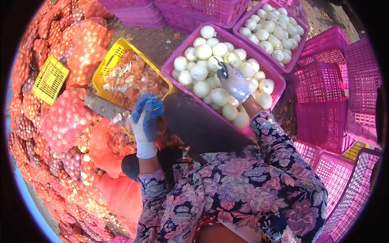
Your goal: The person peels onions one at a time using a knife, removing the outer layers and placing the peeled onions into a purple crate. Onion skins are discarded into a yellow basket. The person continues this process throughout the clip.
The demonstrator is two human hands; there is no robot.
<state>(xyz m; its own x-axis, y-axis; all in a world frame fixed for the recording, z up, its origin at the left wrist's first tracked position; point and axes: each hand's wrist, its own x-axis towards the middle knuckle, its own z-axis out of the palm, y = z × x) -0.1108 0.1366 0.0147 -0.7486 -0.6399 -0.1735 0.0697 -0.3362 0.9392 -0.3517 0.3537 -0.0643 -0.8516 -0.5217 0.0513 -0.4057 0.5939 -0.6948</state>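
My left hand [146, 120], in a white glove with blue-coated fingers, is raised beside the yellow crate. Its fingers are loosely bent and apart, and I see nothing held in them. My right hand [233, 79], in a white glove with dark fingertips, is over peeled white onions [199, 72] in a purple plastic crate [182, 88]. A thin, dark, pointed tool, seemingly a small knife [217, 60], sticks out from its fingers across an onion. Onion skins [133, 77] heap up in the yellow plastic crate [98, 71]. A flat grey board [104, 106] lies across that crate's near side.
Red mesh sacks of onions [68, 118] pile up along the left, with a yellow basket [51, 79] on them. Another purple crate [238, 29] of peeled onions stands at the back right. Stacked purple crates [320, 124] line the right side and the back. My knee [197, 121] touches the onion crate.
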